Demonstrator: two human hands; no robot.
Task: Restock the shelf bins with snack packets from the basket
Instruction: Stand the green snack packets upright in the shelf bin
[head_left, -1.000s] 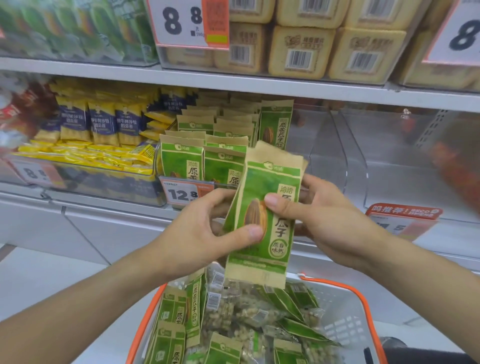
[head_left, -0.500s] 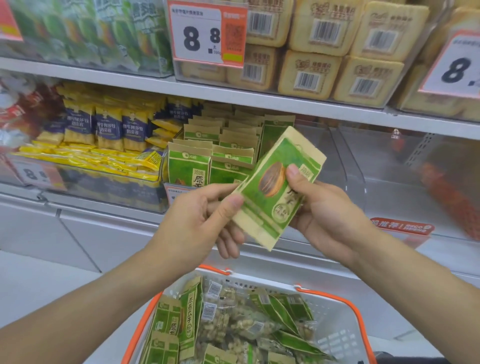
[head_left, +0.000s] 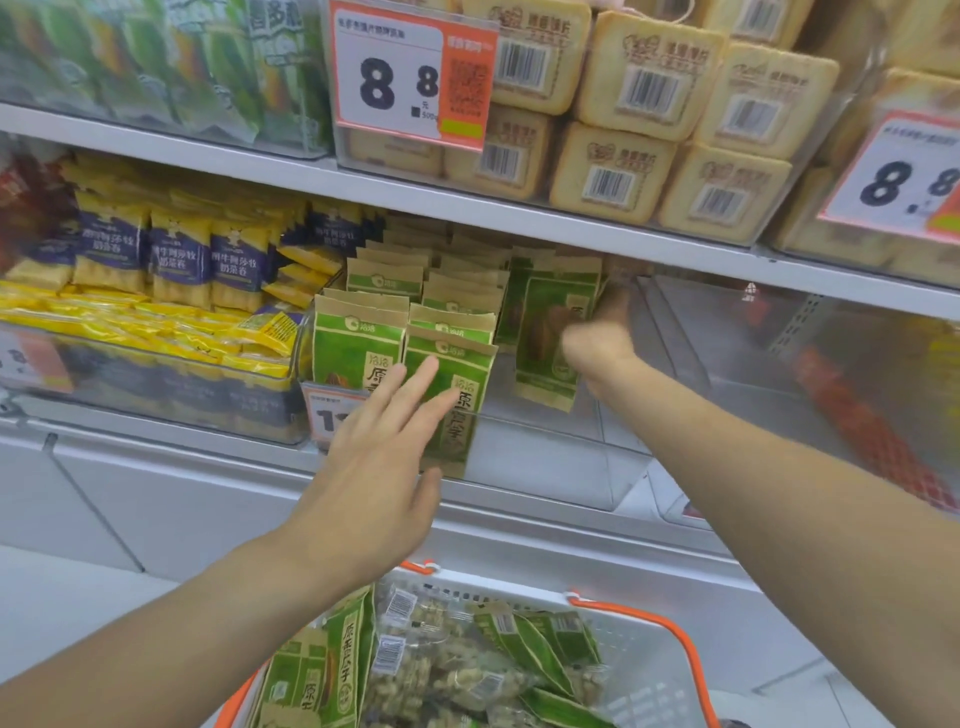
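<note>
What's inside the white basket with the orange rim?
The basket holds green sunflower-seed packets and clear packets of pale snacks. What lies underneath them cannot be seen, and the left forearm covers the basket's left edge.

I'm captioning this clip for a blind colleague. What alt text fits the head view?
A person's right hand pushes a green snack packet into a clear shelf bin of matching packets, while the open left hand hovers before the bin. Below, a white basket holds more packets.

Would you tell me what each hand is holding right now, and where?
The right hand grips a green packet by its right edge; the left hand holds nothing.
</note>
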